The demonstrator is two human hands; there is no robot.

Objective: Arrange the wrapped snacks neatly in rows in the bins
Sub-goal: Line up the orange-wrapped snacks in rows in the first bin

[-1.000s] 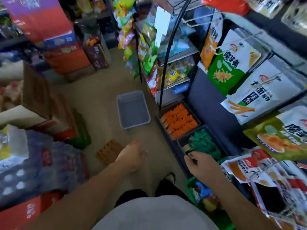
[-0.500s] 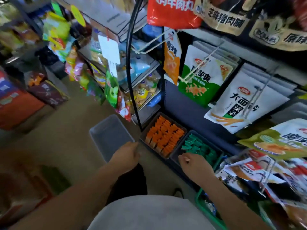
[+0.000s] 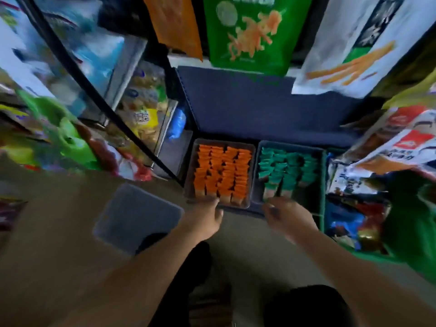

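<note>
Side by side on the bottom shelf, a grey plastic bin (image 3: pixel 190 180) holds orange wrapped snacks (image 3: pixel 221 171) in rows, and a dark plastic bin (image 3: pixel 292 144) holds green wrapped snacks (image 3: pixel 287 166). The left hand (image 3: pixel 203 218) is at the grey rim and the right hand (image 3: pixel 287 215) at the front green packets. Blur hides each grip. The packets look light, crinkly and probably slippery, so they are best pinched by their top edges.

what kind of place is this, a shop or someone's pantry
Most likely a small shop's snack aisle: big snack bags hang on display above, orange wrapped snacks and green wrapped snacks sit in rows in bins, and a green basket of mixed packets stands beside them.
</note>
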